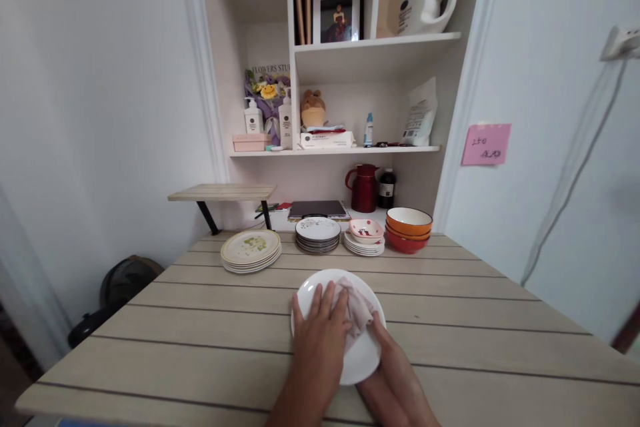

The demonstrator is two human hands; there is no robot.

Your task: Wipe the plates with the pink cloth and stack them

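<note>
A white plate (363, 355) lies on the wooden table (200, 320) right in front of me. My left hand (319, 332) rests flat on the plate's left half, fingers spread and touching a crumpled pink cloth (358, 307). My right hand (393, 363) sits at the plate's right near edge, with the thumb pressed against the cloth. Whether the right hand grips the plate rim or only the cloth is unclear.
At the table's far side stand a stack of floral plates (251, 250), a stack of grey plates (317, 234), white plates topped by a pink dish (365, 236) and orange and red bowls (409, 229). Behind them, shelves hold a red jug (363, 188), bottles and a kettle (428, 3).
</note>
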